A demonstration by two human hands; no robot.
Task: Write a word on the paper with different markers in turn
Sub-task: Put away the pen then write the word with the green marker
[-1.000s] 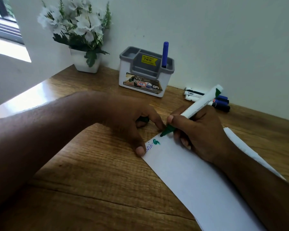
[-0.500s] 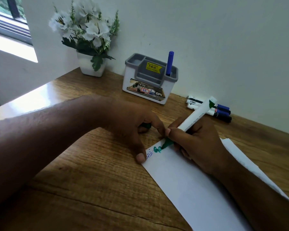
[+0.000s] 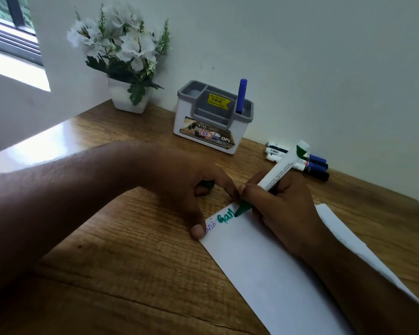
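Three green letters "Gan" [image 3: 226, 215] on paper [image 3: 264, 267], "OPL" organizer [image 3: 213, 117]

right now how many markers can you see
5, maybe more behind the hand: green marker in the right hand, blue one upright in the organiser, three lying by the wall.

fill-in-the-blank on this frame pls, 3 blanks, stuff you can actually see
1. The right hand writes with a ____ marker.
2. The left hand presses its thumb on the ____.
3. The blue pen stands upright in the ____.

Missing words: green; paper; organizer
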